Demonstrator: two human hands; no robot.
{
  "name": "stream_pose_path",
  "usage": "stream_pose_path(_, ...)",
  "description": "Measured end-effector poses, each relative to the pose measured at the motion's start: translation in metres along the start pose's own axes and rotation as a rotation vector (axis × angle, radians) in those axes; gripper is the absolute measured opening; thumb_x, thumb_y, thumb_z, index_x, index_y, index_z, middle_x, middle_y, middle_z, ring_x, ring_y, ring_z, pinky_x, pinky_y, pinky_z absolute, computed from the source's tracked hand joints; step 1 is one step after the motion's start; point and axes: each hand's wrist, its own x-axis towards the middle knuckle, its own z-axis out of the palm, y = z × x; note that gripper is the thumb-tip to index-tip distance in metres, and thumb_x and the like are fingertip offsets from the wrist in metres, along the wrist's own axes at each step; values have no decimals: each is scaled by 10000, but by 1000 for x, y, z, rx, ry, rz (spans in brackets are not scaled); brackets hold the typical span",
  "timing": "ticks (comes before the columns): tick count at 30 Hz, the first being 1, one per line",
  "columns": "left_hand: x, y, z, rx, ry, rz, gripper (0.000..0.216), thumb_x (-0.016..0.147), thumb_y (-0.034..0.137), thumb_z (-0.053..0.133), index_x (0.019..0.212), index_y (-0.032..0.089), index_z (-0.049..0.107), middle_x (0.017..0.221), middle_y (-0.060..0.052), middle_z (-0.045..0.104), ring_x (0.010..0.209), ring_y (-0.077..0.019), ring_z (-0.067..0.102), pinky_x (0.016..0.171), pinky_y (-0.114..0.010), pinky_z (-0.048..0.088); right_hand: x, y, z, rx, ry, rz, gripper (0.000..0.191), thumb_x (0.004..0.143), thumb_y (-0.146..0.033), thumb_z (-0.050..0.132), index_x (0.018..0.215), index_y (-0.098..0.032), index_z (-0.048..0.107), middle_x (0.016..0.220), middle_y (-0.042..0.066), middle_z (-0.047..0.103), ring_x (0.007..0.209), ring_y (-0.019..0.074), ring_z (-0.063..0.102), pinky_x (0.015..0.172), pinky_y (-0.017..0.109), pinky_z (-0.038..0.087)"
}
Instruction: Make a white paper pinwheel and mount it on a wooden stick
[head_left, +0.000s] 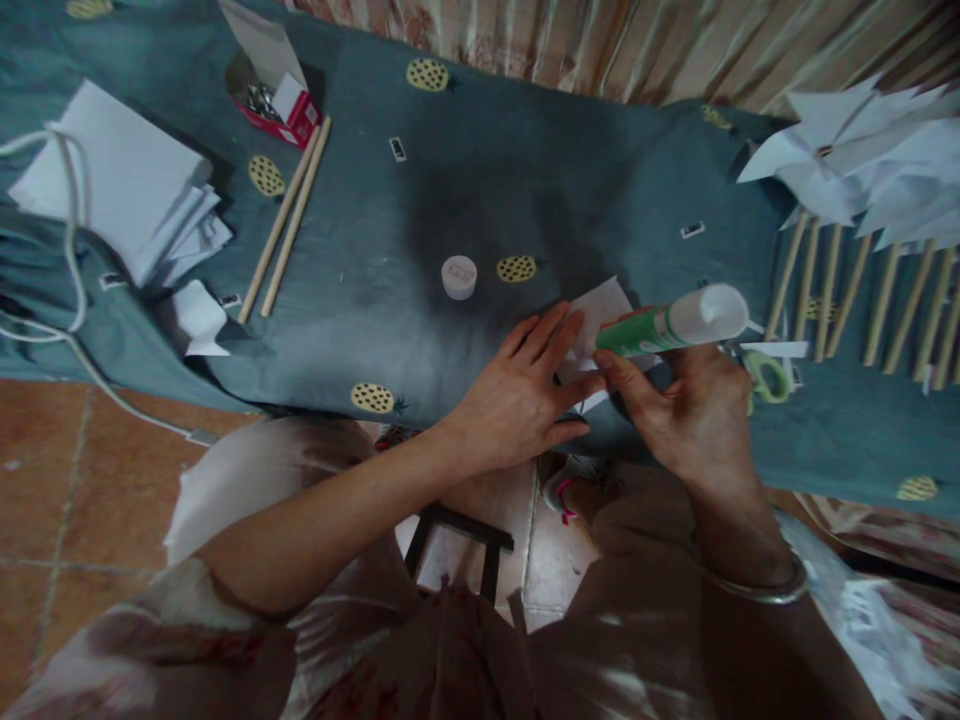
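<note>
Gripping the green-and-white glue stick (637,335), your right hand (686,405) slants it over white paper (606,302) by the near edge of the teal cloth (337,340), right of centre; your left hand (525,390), spread flat, rests on that paper. White cap (459,278) sits left of your hands; two sticks (298,215) lie farther left, pinwheels (832,150) far right

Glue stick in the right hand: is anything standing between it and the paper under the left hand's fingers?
Nothing visible does. The right hand holds the glue stick over the paper; the left hand lies across the paper's left side. Whether the tip touches cannot be seen.
</note>
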Motion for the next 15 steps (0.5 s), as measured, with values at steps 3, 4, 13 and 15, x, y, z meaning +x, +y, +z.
stream_pose_path(3, 0, 0, 0, -5, 10, 2, 563, 833, 540, 631, 1305, 238, 583, 1564, -165, 330, 1456, -405, 238, 1119, -598, 282, -1, -1, -2, 16, -18, 10, 307, 837, -506, 612, 873, -205, 663, 732, 71, 676, 565, 204, 575, 575, 337, 409)
stream_pose_path(4, 0, 0, 0, -5, 13, 2, 558, 835, 540, 629, 1304, 241, 584, 1564, -161, 331, 1456, -404, 240, 1117, -600, 284, -1, -1, -2, 18, -20, 10, 300, 839, -501, 608, 873, -208, 665, 730, 71, 672, 567, 203, 571, 577, 338, 409)
stream_pose_path(13, 0, 0, 2, -3, 14, 4, 548, 838, 518, 636, 1312, 248, 578, 1570, -154, 322, 1459, -405, 224, 1123, -597, 272, -3, 0, -5, 89, -38, 54, 267, 831, -489, 624, 851, -228, 677, 546, 22, 559, 661, 245, 614, 667, 371, 457)
stream_pose_path(15, 0, -1, 2, -2, 17, 7, 546, 846, 518, 626, 1320, 255, 568, 1577, -144, 312, 1463, -396, 219, 1125, -595, 271, -3, 1, -6, 106, -49, 70, 271, 834, -489, 619, 888, -229, 676, 534, 16, 554, 666, 250, 620, 683, 378, 463)
